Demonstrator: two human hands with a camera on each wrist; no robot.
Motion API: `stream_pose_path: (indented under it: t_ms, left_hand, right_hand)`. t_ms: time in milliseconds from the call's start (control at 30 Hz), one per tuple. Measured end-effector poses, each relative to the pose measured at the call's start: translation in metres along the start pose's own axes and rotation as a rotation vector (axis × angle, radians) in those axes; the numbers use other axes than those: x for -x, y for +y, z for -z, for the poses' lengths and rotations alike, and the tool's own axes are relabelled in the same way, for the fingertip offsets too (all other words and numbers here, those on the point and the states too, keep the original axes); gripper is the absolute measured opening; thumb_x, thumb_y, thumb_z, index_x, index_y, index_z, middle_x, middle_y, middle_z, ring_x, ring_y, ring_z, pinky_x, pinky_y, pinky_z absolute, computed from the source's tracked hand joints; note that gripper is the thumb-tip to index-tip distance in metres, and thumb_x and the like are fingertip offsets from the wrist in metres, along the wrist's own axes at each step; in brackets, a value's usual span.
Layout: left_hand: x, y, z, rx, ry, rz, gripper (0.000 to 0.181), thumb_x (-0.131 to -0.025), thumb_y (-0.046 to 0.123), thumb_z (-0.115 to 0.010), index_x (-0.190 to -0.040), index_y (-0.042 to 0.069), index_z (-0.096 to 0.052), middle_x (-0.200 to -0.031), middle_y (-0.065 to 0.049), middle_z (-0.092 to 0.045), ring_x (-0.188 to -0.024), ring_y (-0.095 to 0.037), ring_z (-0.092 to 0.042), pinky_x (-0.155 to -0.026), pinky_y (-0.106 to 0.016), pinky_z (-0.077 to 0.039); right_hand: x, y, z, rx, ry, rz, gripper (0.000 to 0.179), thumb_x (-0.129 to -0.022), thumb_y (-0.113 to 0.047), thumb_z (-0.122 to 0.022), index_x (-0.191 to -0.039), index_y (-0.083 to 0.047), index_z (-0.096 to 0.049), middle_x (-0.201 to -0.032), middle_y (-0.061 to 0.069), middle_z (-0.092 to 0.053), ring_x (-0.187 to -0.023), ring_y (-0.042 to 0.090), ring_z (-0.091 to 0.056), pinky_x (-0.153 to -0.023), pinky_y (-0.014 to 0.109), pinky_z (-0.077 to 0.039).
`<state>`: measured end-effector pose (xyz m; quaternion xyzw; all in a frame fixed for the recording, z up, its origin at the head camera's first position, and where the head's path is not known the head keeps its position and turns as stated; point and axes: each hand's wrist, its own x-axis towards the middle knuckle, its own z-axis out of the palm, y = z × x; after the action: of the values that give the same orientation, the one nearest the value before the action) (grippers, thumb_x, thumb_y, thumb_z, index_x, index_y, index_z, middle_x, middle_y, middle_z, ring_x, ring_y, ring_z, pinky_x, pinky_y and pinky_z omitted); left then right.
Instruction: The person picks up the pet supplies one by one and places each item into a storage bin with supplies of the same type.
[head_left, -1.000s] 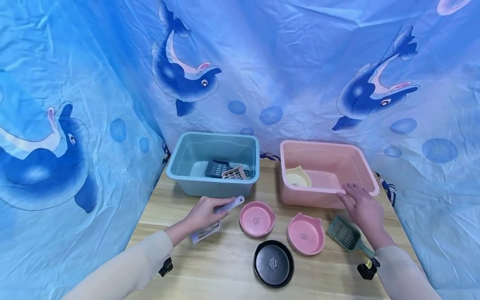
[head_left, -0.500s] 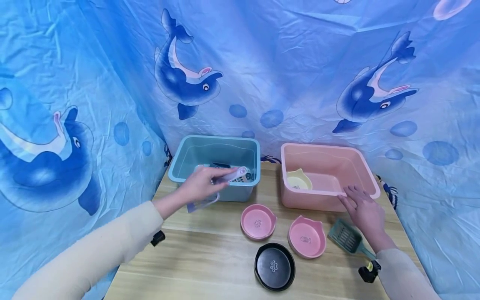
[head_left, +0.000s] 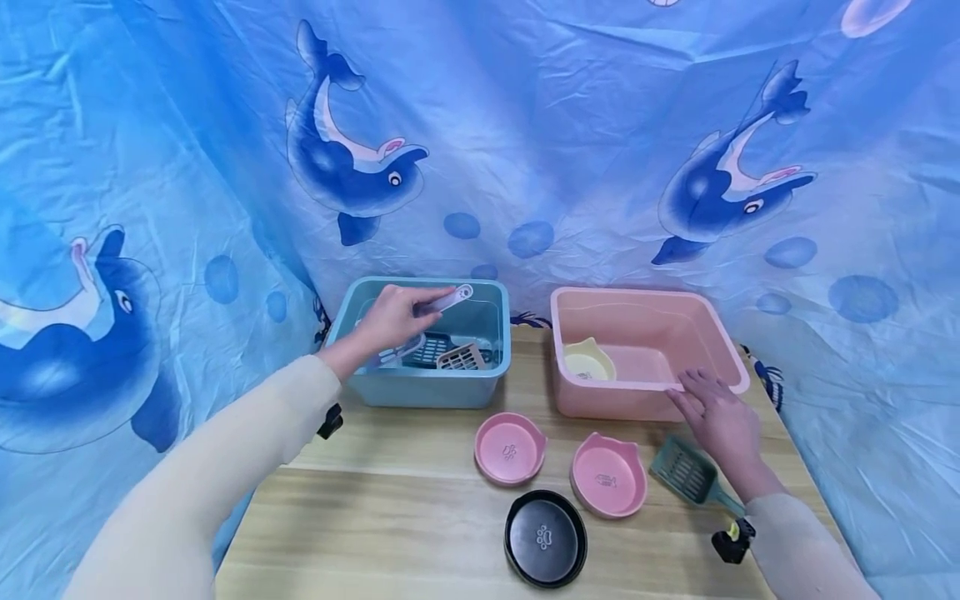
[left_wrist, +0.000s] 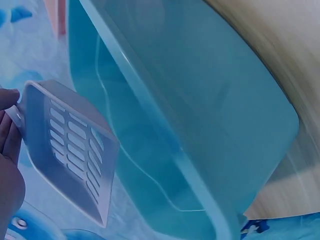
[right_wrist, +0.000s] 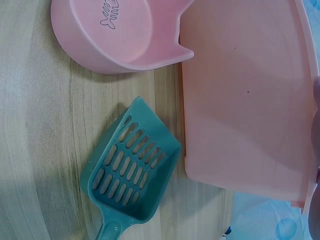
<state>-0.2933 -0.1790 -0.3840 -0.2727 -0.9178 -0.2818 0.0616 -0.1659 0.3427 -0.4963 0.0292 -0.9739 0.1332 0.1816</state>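
My left hand [head_left: 396,318] grips the handle of a pale lilac litter scoop [left_wrist: 75,145] over the blue litter box [head_left: 423,390]. In the left wrist view the scoop's slotted head hangs beside the box's rim. Inside that box lie a dark blue scoop [head_left: 431,352] and a beige scoop [head_left: 461,358]. My right hand [head_left: 722,417] rests its fingers on the front rim of the pink litter box [head_left: 622,402], which holds a cream cat-shaped bowl [head_left: 588,360]. A green litter scoop [right_wrist: 132,165] lies on the table just below my right hand.
Two pink bowls, a paw-print bowl [head_left: 510,450] and a fish-print bowl [head_left: 608,477], sit mid-table. Nearer the front is a black bowl [head_left: 545,539]. A blue dolphin-print curtain [head_left: 480,150] hangs behind and at both sides of the wooden table [head_left: 360,517].
My left hand has carried the lilac scoop up and away from the table, over the blue box. My right hand stays at the pink box's rim.
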Motion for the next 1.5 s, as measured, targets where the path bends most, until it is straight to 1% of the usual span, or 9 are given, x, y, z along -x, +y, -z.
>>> stream_pose_path:
  t_ms: [100, 267, 533, 733, 800, 867, 967, 1200, 1500]
  left_hand:
    - [-0.005, -0.014, -0.004, 0.002, 0.008, 0.043, 0.052, -0.100, 0.009, -0.075, -0.149, 0.023, -0.064, -0.136, -0.017, -0.072, -0.074, -0.021, -0.064, -0.069, -0.035, -0.053]
    - [-0.009, -0.035, -0.013, 0.018, 0.021, 0.089, 0.050, -0.102, 0.011, -0.073, -0.150, 0.024, -0.063, -0.135, -0.019, -0.072, -0.066, -0.019, -0.061, -0.062, -0.034, -0.051]
    - [-0.011, -0.059, -0.031, -0.025, 0.017, 0.078, 0.049, -0.102, 0.010, -0.073, -0.149, 0.021, -0.065, -0.118, -0.021, -0.078, -0.053, -0.015, -0.051, -0.054, -0.031, -0.045]
    - [-0.008, -0.068, -0.039, -0.036, -0.015, 0.098, 0.051, -0.101, 0.009, -0.074, -0.149, 0.022, -0.065, -0.127, -0.021, -0.075, -0.049, -0.015, -0.046, -0.053, -0.033, -0.045]
    - [-0.006, -0.071, -0.041, -0.044, -0.036, 0.106, 0.052, -0.101, 0.011, -0.076, -0.150, 0.022, -0.063, -0.109, -0.018, -0.079, -0.045, -0.014, -0.041, -0.053, -0.033, -0.044]
    - [-0.003, -0.073, -0.042, -0.045, -0.064, 0.114, 0.054, -0.101, 0.014, -0.076, -0.152, 0.022, -0.062, -0.081, -0.012, -0.074, -0.041, -0.014, -0.035, -0.052, -0.034, -0.043]
    - [0.001, -0.073, -0.043, -0.048, -0.093, 0.112, 0.056, -0.101, 0.018, -0.077, -0.154, 0.023, -0.059, -0.055, -0.002, -0.050, -0.040, -0.013, -0.033, -0.053, -0.034, -0.044]
    - [0.011, -0.065, -0.036, -0.033, -0.120, 0.105, 0.057, -0.101, 0.022, -0.077, -0.155, 0.025, -0.058, -0.055, -0.001, -0.048, -0.039, -0.013, -0.033, -0.051, -0.034, -0.044]
    - [0.027, -0.052, -0.014, -0.048, -0.124, 0.050, 0.057, -0.100, 0.025, -0.079, -0.154, 0.022, -0.059, -0.053, 0.002, -0.045, -0.039, -0.012, -0.031, -0.052, -0.032, -0.044]
  right_hand:
    - [-0.001, -0.002, -0.001, -0.003, 0.009, 0.004, 0.051, -0.100, -0.036, -0.076, -0.138, -0.002, -0.069, -0.143, 0.025, -0.065, -0.135, 0.050, -0.058, -0.103, 0.072, -0.050]
    - [-0.001, -0.002, 0.000, -0.005, 0.018, 0.009, 0.051, -0.101, -0.035, -0.076, -0.138, -0.001, -0.069, -0.143, 0.025, -0.065, -0.135, 0.050, -0.058, -0.105, 0.071, -0.050]
    - [-0.001, 0.002, -0.001, -0.001, 0.022, 0.016, 0.051, -0.101, -0.036, -0.076, -0.138, -0.001, -0.069, -0.143, 0.024, -0.065, -0.137, 0.049, -0.058, -0.105, 0.070, -0.050]
    - [-0.003, 0.002, -0.002, -0.005, 0.018, 0.018, 0.052, -0.100, -0.036, -0.076, -0.139, -0.002, -0.069, -0.142, 0.024, -0.065, -0.136, 0.048, -0.058, -0.104, 0.071, -0.050]
    - [-0.003, 0.002, -0.002, -0.008, 0.020, 0.017, 0.052, -0.100, -0.035, -0.077, -0.139, -0.002, -0.069, -0.143, 0.024, -0.065, -0.136, 0.048, -0.058, -0.104, 0.071, -0.050]
    - [-0.002, 0.002, -0.002, -0.010, 0.023, 0.018, 0.052, -0.100, -0.034, -0.077, -0.139, -0.002, -0.069, -0.142, 0.024, -0.065, -0.136, 0.048, -0.058, -0.104, 0.071, -0.050]
    - [-0.002, 0.002, -0.001, -0.007, 0.025, 0.017, 0.051, -0.099, -0.033, -0.078, -0.139, -0.001, -0.069, -0.142, 0.025, -0.065, -0.135, 0.049, -0.059, -0.104, 0.071, -0.050]
    - [-0.002, 0.002, 0.001, 0.000, -0.009, 0.001, 0.052, -0.101, -0.036, -0.075, -0.141, -0.003, -0.068, -0.145, 0.025, -0.063, -0.137, 0.049, -0.057, -0.103, 0.073, -0.049]
    - [-0.003, 0.000, 0.001, 0.019, -0.024, 0.002, 0.054, -0.103, -0.038, -0.073, -0.141, -0.002, -0.067, -0.146, 0.025, -0.062, -0.138, 0.049, -0.056, -0.107, 0.071, -0.048]
